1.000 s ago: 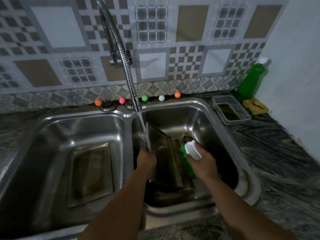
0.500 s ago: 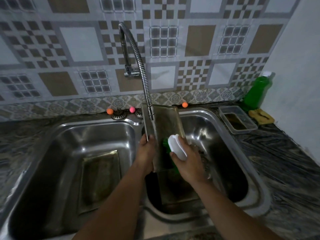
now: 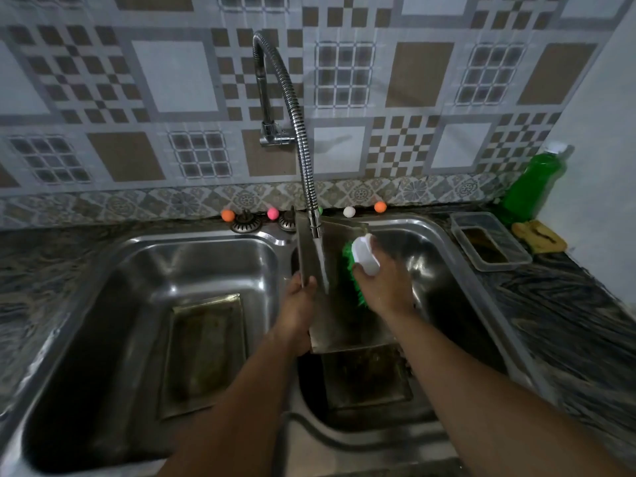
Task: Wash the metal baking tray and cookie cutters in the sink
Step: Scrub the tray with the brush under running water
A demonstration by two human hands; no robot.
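Observation:
I hold a metal baking tray (image 3: 347, 325) upright over the right sink basin (image 3: 444, 280), under running water from the flexible faucet (image 3: 303, 160). My left hand (image 3: 297, 304) grips the tray's left edge. My right hand (image 3: 382, 287) is closed on a scrub brush (image 3: 361, 259) with a white handle and green bristles, pressed against the tray's face. Another tray (image 3: 364, 380) lies flat in the bottom of the right basin. A third tray (image 3: 206, 349) lies in the left basin (image 3: 103, 321). No cookie cutters are visible.
A green soap bottle (image 3: 533, 187) stands at the back right corner beside a clear plastic container (image 3: 488, 241) and a yellow sponge (image 3: 538, 235). Small coloured balls (image 3: 227, 215) and two drain strainers (image 3: 246, 222) line the ledge behind the sink. Dark patterned countertop (image 3: 568, 321) lies right.
The tray was lifted from leaning low in the basin to upright under the faucet. The brush hand rose with it, up the tray's face. My view tilted upward.

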